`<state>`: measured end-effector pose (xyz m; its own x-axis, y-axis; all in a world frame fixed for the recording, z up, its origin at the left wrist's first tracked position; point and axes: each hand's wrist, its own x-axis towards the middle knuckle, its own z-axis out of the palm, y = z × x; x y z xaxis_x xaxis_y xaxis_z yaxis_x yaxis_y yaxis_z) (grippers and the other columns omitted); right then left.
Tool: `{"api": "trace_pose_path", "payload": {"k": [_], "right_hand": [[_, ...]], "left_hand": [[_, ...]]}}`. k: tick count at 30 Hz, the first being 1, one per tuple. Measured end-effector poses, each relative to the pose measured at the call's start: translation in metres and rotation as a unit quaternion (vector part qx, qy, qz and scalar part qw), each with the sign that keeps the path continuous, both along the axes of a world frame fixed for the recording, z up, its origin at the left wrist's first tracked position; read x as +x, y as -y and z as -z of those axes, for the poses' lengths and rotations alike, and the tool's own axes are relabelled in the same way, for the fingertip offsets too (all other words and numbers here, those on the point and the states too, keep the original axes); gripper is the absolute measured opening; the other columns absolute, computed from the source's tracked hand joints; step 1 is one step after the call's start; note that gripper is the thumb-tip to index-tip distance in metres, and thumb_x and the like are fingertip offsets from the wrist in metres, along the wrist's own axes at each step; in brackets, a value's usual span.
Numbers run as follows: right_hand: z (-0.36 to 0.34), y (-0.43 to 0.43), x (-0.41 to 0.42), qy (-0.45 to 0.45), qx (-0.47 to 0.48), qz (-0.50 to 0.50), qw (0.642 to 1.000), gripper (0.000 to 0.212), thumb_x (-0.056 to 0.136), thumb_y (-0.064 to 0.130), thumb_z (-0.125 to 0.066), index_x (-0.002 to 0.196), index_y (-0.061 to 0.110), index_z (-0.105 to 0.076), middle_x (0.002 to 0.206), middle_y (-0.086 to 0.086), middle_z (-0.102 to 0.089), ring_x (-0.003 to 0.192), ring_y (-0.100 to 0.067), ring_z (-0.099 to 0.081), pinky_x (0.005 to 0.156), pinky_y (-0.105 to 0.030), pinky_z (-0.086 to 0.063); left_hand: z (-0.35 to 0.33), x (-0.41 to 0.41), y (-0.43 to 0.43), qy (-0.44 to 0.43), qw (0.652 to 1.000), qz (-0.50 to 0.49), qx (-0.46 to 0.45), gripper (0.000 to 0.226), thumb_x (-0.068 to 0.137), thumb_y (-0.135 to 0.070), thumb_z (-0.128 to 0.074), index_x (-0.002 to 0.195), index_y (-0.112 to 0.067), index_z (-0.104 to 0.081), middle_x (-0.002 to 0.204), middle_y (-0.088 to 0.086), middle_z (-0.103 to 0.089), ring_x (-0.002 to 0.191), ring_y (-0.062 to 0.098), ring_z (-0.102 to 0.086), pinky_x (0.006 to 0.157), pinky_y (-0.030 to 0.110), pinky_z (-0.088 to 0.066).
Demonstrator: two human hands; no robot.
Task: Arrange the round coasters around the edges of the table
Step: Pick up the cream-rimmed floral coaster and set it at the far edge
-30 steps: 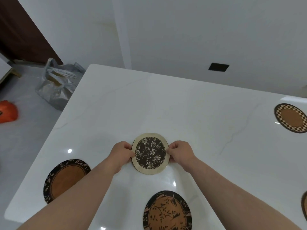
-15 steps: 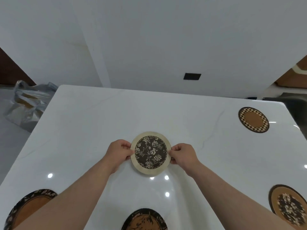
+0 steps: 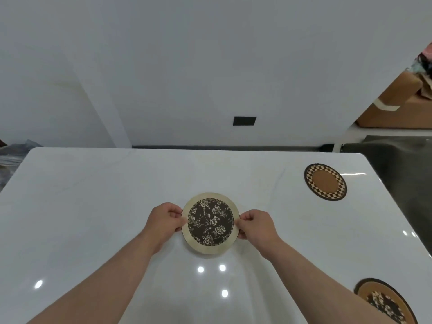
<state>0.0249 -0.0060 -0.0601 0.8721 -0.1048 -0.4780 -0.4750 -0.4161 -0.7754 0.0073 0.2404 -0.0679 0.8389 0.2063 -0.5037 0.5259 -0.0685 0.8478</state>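
Note:
A round coaster (image 3: pixel 210 222) with a pale rim and a dark floral centre is held over the middle of the white table (image 3: pixel 93 195). My left hand (image 3: pixel 164 222) pinches its left edge and my right hand (image 3: pixel 256 226) pinches its right edge. Whether the coaster touches the tabletop I cannot tell. A checker-rimmed coaster (image 3: pixel 325 181) lies near the far right corner. A brown coaster with a floral centre (image 3: pixel 385 302) lies at the right edge close to me, partly cut off by the frame.
A white wall with a dark socket plate (image 3: pixel 244 120) stands behind the table. A cardboard box (image 3: pixel 395 106) and a dark surface (image 3: pixel 402 164) lie beyond the right edge. A grey plastic bag (image 3: pixel 11 153) shows past the far left corner.
The view has swung right and upward: the two coasters at the near and left edges have left the frame. Both hands keep the floral coaster, now a little farther over the table.

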Motion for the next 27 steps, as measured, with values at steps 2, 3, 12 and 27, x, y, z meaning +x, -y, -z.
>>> {"api": "trace_pose_path", "payload": {"k": [2, 3, 12, 27], "right_hand": [[0.000, 0.007, 0.011, 0.006, 0.001, 0.004, 1.000, 0.013, 0.077, 0.003, -0.066, 0.073, -0.008, -0.062, 0.060, -0.010, -0.063, 0.053, -0.018, -0.062, 0.071, -0.050, -0.061], [0.000, 0.010, 0.016, 0.008, 0.002, 0.006, 1.000, 0.013, 0.078, 0.003, -0.066, 0.074, -0.009, -0.062, 0.060, -0.010, -0.062, 0.053, -0.018, -0.062, 0.071, -0.049, -0.061], [0.008, 0.034, 0.066, 0.009, 0.007, 0.012, 1.000, 0.013, 0.079, 0.004, -0.068, 0.078, -0.008, -0.064, 0.063, -0.011, -0.065, 0.054, -0.018, -0.064, 0.070, -0.048, -0.061], [0.042, 0.036, 0.127, 0.029, -0.015, -0.045, 0.998, 0.019, 0.079, 0.007, -0.065, 0.066, -0.006, -0.062, 0.065, -0.026, -0.067, 0.051, -0.021, -0.061, 0.073, -0.050, -0.059]], "left_hand": [[0.001, 0.012, 0.007, 0.005, 1.000, 0.001, 0.004, 0.020, 0.077, 0.009, -0.071, 0.088, -0.005, -0.060, 0.082, 0.013, -0.060, 0.072, 0.021, -0.058, 0.064, 0.029, -0.054], [0.001, 0.017, 0.011, 0.006, 1.000, 0.001, 0.004, 0.020, 0.077, 0.009, -0.071, 0.088, -0.005, -0.060, 0.081, 0.013, -0.059, 0.071, 0.020, -0.058, 0.064, 0.029, -0.054], [0.011, 0.065, 0.032, 0.006, 1.000, 0.001, 0.012, 0.020, 0.076, 0.007, -0.073, 0.087, -0.004, -0.060, 0.076, 0.011, -0.058, 0.068, 0.020, -0.058, 0.064, 0.031, -0.055], [0.039, 0.118, 0.038, 0.005, 0.999, -0.012, 0.046, 0.016, 0.078, 0.007, -0.071, 0.088, -0.001, -0.062, 0.080, 0.017, -0.063, 0.069, 0.023, -0.061, 0.065, 0.034, -0.058]]}}
